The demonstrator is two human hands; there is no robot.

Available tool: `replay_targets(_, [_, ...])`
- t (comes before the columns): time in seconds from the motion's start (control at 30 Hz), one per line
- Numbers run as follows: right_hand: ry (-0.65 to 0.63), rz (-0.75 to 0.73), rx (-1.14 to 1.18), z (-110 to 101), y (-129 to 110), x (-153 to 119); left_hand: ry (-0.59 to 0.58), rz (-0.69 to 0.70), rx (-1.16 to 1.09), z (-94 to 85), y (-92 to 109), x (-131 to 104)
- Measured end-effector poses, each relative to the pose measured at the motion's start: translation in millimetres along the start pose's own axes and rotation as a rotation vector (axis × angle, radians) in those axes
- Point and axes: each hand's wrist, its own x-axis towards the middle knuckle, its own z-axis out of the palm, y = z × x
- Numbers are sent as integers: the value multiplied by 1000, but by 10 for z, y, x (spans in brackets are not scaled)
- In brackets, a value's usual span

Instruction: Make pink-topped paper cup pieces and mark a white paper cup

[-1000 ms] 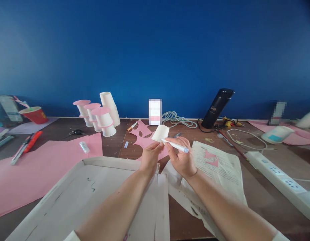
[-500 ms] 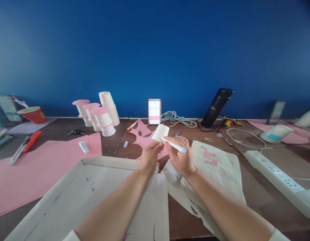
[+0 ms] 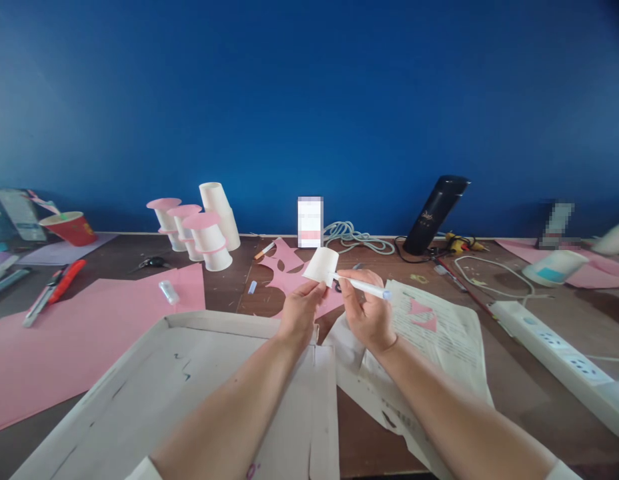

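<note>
My left hand [image 3: 299,312] is closed on a small white paper cup [image 3: 321,265], gripping its lower part between thumb and fingers. A white marker pen [image 3: 367,287] with a light blue end sits in the closed fingers of my right hand [image 3: 370,320]. Its tip points left at the cup's right side; I cannot tell whether it touches. Behind and below the hands lies a cut pink paper sheet [image 3: 293,283] with rounded cut-outs. Nearby on the table is a small light blue cap [image 3: 252,287].
White cups with pink discs [image 3: 208,240] stand at back left beside a tall cup stack [image 3: 224,213]. A utility knife [image 3: 52,293] lies on pink paper [image 3: 104,327]. A white box lid [image 3: 189,400], printed sheets [image 3: 444,353], black flask [image 3: 434,217] and power strip [image 3: 554,353] surround my arms.
My right hand has shifted slightly right, and the marker pen now lies flatter, its tip at the cup's right side. My left hand keeps the paper cup nearly in place.
</note>
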Motion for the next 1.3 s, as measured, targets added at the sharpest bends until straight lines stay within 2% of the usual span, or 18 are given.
replay_targets(0.33, [-40,-56,21,24,-9,-6,-45,0,-18,13,22,-17])
replay_targets(1.3, [-57,-73,-4,34,-3,1,-41,4,34,-14,-2,1])
